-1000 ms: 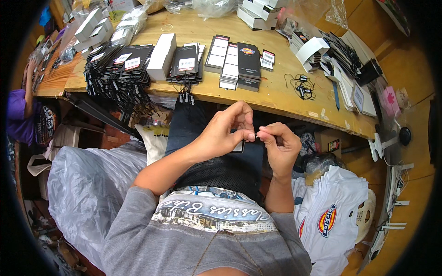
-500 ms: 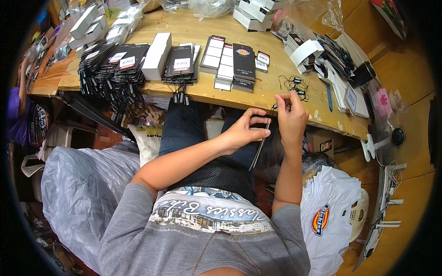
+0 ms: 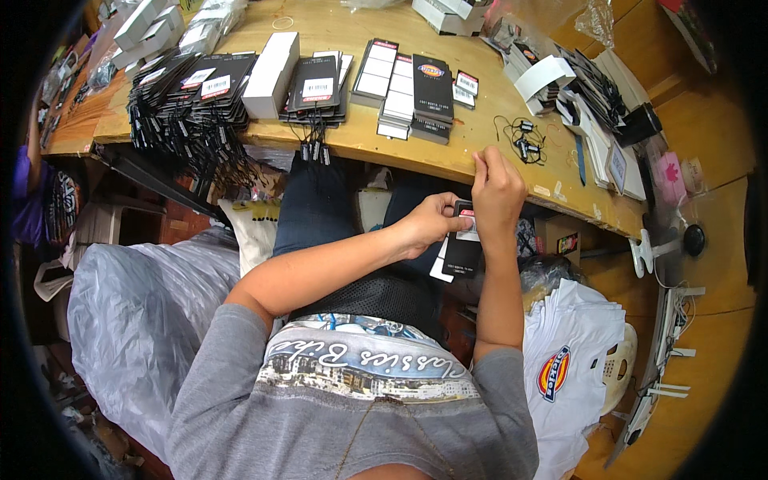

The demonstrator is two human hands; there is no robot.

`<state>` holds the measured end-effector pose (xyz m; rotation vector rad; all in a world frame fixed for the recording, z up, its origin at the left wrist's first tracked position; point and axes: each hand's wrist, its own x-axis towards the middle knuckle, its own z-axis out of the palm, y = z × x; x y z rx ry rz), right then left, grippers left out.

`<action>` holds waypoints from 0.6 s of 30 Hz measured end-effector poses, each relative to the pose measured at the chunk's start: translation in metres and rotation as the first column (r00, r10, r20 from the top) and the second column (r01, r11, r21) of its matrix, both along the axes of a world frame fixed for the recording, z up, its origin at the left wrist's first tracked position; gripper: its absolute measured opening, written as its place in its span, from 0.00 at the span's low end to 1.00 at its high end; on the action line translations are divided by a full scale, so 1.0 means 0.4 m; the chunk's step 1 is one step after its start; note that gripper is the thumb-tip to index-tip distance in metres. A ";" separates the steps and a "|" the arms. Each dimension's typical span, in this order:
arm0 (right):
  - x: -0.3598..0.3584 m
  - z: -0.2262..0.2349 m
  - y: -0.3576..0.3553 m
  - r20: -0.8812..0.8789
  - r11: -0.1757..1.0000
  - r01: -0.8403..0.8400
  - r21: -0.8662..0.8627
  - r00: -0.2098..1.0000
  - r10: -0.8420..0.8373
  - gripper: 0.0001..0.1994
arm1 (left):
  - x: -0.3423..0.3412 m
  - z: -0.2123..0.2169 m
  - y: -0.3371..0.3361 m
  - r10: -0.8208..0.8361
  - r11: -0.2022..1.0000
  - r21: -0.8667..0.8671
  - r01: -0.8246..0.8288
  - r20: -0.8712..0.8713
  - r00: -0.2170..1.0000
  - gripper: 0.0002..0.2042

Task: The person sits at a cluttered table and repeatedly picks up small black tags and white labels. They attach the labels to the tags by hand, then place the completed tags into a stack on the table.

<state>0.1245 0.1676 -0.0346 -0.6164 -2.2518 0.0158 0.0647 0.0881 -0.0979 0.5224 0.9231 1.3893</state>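
Note:
Just past the table's front edge, my left hand pinches a few hang tags by their upper end. A black tag faces up with a white card showing behind it. My right hand is raised beside the tags' top, thumb and fingertips pressed together; what sits between them is too small to make out. Beyond it on the table lie loose black tag strings. Left of these stand a stack of black tags, rows of white-labelled tags and small labelled tags.
Along the front edge at left are strung black tags, a white box and another tag pile. Papers and tags crowd the table's right. White folded shirts lie right of me, a grey plastic bag left.
The tags, seen edge-on before, are now turned with their black face showing. My right hand has risen slightly, its fingers still pinched. The view has shifted a little.

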 end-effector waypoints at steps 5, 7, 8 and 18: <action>-0.001 -0.007 0.000 0.013 0.997 0.010 0.071 1.000 -0.011 0.05 | 0.004 0.000 -0.002 0.066 0.996 0.064 -0.062 -0.058 0.996 0.07; 0.019 0.014 0.000 -0.020 0.980 -0.022 -0.198 1.000 0.018 0.04 | 0.001 0.005 -0.013 0.089 0.989 0.138 -0.060 -0.213 0.973 0.07; 0.028 0.030 -0.002 -0.042 0.945 -0.044 -0.324 0.999 0.032 0.04 | -0.012 0.039 -0.028 0.108 0.982 0.186 -0.035 -0.399 0.911 0.09; -0.020 0.160 -0.128 -0.624 0.185 -0.675 -0.714 0.733 0.270 0.06 | -0.398 0.437 -0.087 0.405 0.871 0.275 0.406 -0.870 -0.281 0.08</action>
